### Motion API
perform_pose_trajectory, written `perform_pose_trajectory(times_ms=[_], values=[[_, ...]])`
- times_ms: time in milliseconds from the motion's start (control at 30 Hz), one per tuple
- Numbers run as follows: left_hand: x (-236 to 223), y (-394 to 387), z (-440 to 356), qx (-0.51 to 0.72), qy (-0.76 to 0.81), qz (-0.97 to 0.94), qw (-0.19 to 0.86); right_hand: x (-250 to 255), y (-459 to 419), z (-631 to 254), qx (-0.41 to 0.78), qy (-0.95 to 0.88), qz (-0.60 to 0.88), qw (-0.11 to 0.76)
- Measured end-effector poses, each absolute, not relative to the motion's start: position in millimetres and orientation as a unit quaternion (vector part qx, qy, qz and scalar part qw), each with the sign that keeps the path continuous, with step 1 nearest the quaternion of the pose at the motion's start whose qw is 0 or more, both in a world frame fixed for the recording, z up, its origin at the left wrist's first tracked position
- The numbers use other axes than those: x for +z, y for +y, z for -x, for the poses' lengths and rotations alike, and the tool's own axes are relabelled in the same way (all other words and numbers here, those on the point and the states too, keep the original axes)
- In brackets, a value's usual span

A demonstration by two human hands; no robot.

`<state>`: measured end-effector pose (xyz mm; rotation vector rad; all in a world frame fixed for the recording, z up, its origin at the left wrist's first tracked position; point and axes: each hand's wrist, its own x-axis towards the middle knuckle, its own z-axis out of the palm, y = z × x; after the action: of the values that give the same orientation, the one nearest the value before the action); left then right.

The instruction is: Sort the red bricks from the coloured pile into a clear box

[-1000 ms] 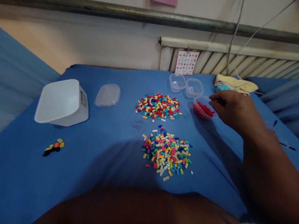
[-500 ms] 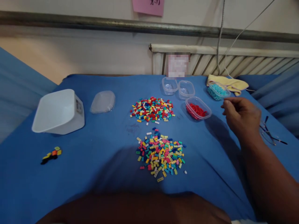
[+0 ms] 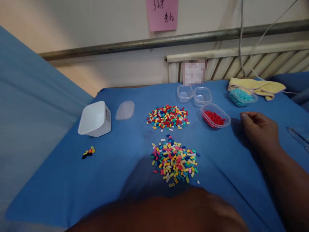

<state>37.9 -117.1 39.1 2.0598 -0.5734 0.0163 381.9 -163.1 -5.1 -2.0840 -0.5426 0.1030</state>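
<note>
My right hand (image 3: 262, 130) hovers over the blue cloth, just right of a clear tub of red bricks (image 3: 214, 117). Its thumb and forefinger are pinched together, the other fingers curled; anything between them is too small or hidden to make out. My left forearm crosses the bottom foreground, and the blurred left hand (image 3: 222, 211) lies at its right end, fingers not clear. Beyond that arm spreads a pile of mixed small toy bricks (image 3: 175, 161). Farther back is a second mixed brick pile (image 3: 168, 116). A clear tub of turquoise bricks (image 3: 242, 96) stands behind my right hand.
Two clear tubs (image 3: 185, 93) stand at the back. To the left are a white bin (image 3: 94, 119), a clear lid (image 3: 125, 110) and a few joined black and yellow bricks (image 3: 88, 152). A yellow cloth (image 3: 258, 86) and glasses (image 3: 299, 137) lie at right.
The head view has tilted and shifted, so the table's contents sit farther right in the picture. My right hand has come slightly nearer, away from the turquoise tub, still pinched.
</note>
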Motion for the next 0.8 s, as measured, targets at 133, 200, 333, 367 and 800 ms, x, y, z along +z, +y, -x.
perform_pose_trajectory(times_ms=[133, 200, 333, 367, 800], values=[[64.6, -47.6, -7.6, 0.151, 0.093, -0.938, 0.299, -12.0, -162.2, -385.7, 0.050, -0.238, 0.858, 0.452], [57.4, 0.0, 2.5, 0.210, 0.237, -0.917, 0.241, -12.6, -162.5, -386.7, 0.058, -0.247, 0.858, 0.447], [27.4, 79.4, -1.4, 0.231, 0.437, -0.841, 0.220, -13.4, -162.6, -387.6, 0.084, -0.244, 0.848, 0.463], [20.8, 90.8, -7.3, 0.211, 0.454, -0.839, 0.213, -13.9, -162.5, -387.8, 0.085, -0.242, 0.846, 0.467], [5.3, 77.1, -91.5, 0.122, 0.475, -0.865, 0.105, -19.8, -161.2, -390.7, 0.087, -0.256, 0.833, 0.482]])
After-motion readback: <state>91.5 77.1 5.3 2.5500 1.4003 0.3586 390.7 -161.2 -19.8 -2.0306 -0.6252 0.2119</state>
